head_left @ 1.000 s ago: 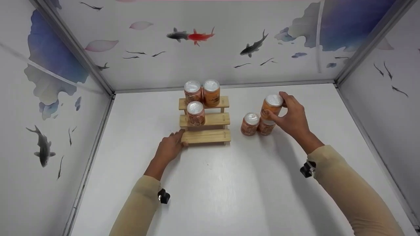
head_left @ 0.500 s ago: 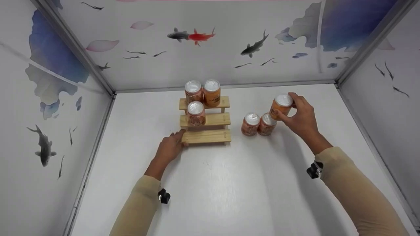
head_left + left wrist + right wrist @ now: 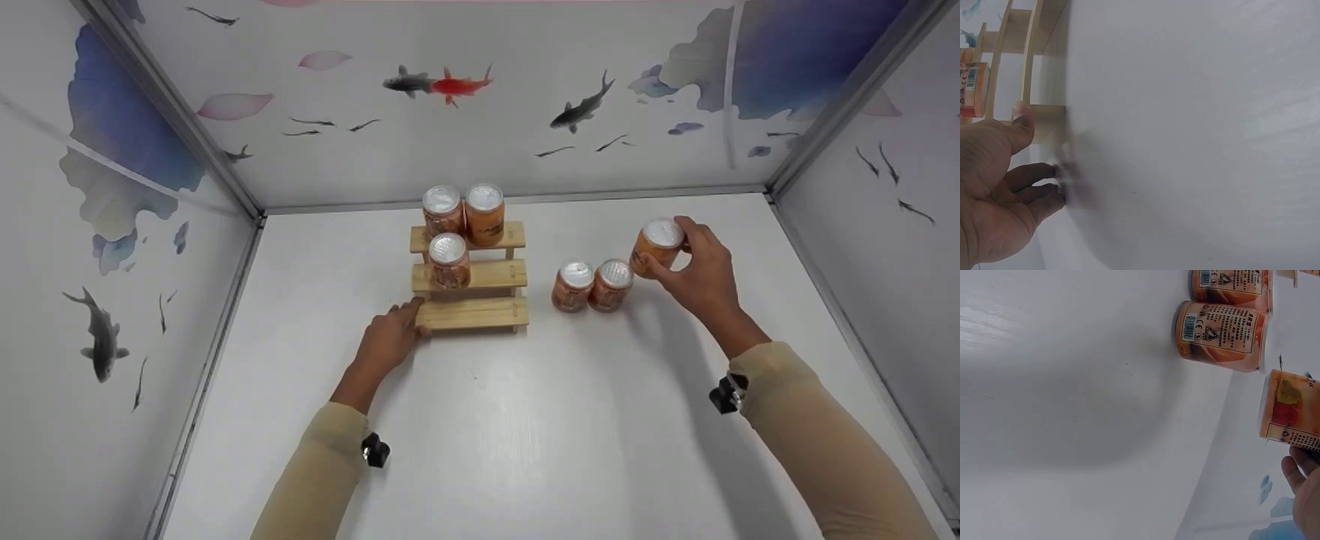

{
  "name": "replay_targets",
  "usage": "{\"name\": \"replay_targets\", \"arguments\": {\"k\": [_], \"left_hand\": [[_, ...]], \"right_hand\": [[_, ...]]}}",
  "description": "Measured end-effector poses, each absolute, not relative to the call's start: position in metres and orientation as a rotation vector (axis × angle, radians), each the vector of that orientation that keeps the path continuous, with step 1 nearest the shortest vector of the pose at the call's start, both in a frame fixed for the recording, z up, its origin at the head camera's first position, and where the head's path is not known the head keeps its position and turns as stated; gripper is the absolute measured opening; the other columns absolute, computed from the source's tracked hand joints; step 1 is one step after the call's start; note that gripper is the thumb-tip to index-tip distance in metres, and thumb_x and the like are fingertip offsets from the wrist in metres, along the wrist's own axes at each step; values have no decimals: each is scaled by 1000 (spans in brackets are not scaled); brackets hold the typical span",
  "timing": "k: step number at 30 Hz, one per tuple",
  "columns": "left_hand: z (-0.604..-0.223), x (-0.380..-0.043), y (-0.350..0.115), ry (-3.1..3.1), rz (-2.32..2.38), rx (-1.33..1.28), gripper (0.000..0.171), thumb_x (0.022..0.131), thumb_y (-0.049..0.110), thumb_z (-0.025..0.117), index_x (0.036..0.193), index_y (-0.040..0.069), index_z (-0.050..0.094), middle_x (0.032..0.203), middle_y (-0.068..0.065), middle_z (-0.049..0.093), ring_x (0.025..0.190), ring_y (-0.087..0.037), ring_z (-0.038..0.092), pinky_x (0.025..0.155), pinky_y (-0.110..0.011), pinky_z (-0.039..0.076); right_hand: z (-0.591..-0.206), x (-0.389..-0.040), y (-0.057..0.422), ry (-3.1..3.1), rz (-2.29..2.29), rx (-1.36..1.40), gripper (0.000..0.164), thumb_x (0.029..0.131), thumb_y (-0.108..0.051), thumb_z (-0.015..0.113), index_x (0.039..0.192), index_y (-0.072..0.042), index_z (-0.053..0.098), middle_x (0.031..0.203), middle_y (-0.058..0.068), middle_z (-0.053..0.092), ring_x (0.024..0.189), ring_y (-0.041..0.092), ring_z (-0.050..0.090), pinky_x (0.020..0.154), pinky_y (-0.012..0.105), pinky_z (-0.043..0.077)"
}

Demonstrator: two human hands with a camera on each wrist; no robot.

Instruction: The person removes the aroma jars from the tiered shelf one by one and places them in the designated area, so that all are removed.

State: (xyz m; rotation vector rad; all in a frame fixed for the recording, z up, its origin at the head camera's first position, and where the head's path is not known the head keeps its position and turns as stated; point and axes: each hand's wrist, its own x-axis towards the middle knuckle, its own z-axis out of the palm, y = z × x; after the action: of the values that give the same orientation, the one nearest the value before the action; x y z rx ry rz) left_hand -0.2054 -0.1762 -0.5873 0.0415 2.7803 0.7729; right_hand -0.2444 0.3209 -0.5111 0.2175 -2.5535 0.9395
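Observation:
My right hand (image 3: 707, 271) holds an orange can (image 3: 655, 247) with a silvery lid between thumb and fingers. It is upright, just right of two similar cans (image 3: 573, 286) standing side by side on the table. In the right wrist view the held can (image 3: 1292, 408) hangs raised above the table, cut off by the frame edge. My left hand (image 3: 388, 337) is at the left end of the lowest step of a three-step wooden rack (image 3: 472, 313). In the left wrist view its thumb (image 3: 1023, 126) touches the step's end, while the other fingers reach loosely down beside the rack.
Two cans (image 3: 442, 210) stand on the rack's top step, and one can (image 3: 449, 260) sits at the left of its middle step. White table (image 3: 480, 420) surrounds the rack. Printed panels (image 3: 517, 150) enclose it at the back and both sides.
My right hand has carried the orange can rightward, from over the right-hand standing can to beside it, uncovering that can's lid. The left hand has stayed at the rack.

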Motion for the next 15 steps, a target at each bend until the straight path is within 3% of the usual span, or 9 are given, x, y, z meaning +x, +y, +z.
{"name": "replay_targets", "arguments": {"k": [15], "left_hand": [[-589, -205, -177, 2788, 784, 75, 61, 112, 33, 65, 168, 18, 48, 166, -25, 53, 158, -47, 48, 130, -64, 41]], "right_hand": [[-520, -240, 326, -2576, 971, 146, 71, 95, -13, 89, 153, 8, 54, 139, 32, 64, 124, 48, 70, 104, 62, 59]]}}
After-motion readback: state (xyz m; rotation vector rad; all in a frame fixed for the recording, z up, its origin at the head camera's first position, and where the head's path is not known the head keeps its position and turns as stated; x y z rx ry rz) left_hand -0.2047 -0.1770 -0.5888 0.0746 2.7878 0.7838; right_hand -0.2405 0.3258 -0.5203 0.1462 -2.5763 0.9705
